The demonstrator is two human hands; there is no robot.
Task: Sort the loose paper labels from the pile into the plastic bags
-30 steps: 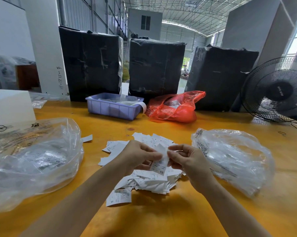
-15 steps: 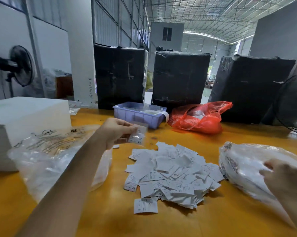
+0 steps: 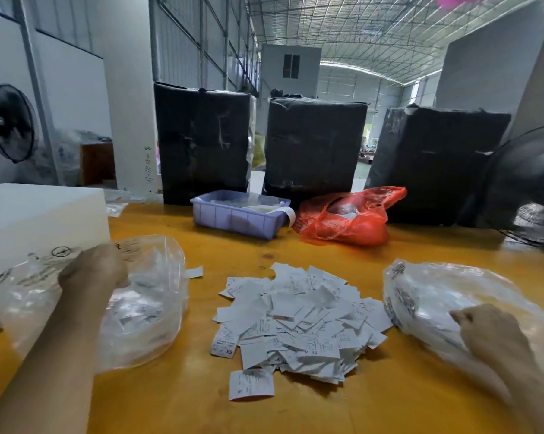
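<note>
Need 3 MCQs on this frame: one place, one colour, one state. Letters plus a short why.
1. Where does the label pile lie?
A. inside the lilac tray
B. on the table between the two clear bags
C. on the white box

2. What colour is the bag beside the lilac tray?
A. red
B. green
C. black

3. What is the left hand doing?
A. resting flat on the label pile
B. lifting the tray
C. reaching at the left clear bag

Key: 1 B, the pile sits on the yellow table between the left clear bag and the right clear bag. 2 A, the red bag lies right of the tray. 3 C, the hand is at the bag's top.
</note>
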